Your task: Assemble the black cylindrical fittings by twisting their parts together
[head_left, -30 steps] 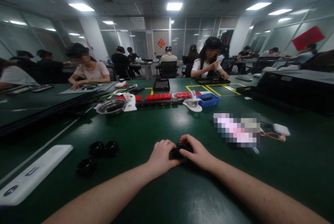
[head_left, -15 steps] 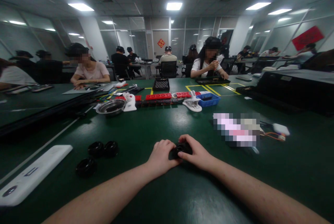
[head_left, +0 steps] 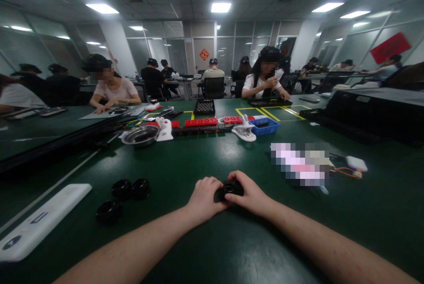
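A dark round part [head_left: 232,188] with a ring-shaped opening on top sits between my hands, low over the green table. My left hand [head_left: 204,195] closes on its left side, fingers curled together. From the right, my right hand [head_left: 251,192] grips it, thumb on the near face and index finger arched over the far edge. My fingers cover much of the part, so its exact kind is unclear. To the left lie three glossy black hollow round parts: one by itself [head_left: 109,211] and a touching pair, one left [head_left: 122,188] and one right [head_left: 141,187].
A long white device [head_left: 46,220] lies at the left. Further back stand a metal bowl [head_left: 141,136], a white clip stand [head_left: 244,129], red strips [head_left: 201,122] and a blue tray [head_left: 266,128]. A blurred-out packet [head_left: 298,162] lies right. Co-workers sit across the table.
My hands and the dark part stay almost in place. At the back left, a co-worker's hands have shifted slightly.
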Tool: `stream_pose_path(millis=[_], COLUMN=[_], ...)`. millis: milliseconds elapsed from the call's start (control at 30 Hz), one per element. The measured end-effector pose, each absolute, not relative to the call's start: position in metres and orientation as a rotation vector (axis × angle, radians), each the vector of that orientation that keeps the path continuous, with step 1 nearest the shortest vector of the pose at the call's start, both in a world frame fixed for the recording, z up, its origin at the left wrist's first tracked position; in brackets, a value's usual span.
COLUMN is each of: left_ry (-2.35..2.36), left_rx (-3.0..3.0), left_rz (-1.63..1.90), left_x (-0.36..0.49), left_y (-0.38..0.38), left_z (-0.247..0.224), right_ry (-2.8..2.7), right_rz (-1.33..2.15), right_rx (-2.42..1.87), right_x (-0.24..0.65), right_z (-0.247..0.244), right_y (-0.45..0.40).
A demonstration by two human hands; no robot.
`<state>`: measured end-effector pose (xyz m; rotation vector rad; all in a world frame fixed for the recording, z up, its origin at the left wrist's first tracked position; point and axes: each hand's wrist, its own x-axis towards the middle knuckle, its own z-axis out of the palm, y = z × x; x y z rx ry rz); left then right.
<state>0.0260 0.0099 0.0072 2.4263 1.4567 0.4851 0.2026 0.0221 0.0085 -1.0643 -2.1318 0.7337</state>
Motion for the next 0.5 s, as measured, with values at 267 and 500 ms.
stream_pose_path(millis=[267,500], left_ry=[1.45,1.448], left_rx=[2.445,2.448], left_rz=[0.493,0.51], left_x=[0.025,0.025], left_y=[0.011,0.013], left_z=[0.005,0.002], right_ry=[-2.231,-2.158], right_rz=[0.758,0.484], right_rx=[-0.812,-0.585], right_x=[0.206,0.202], right_z=[0.012,0.055], right_y=[0.022,-0.011])
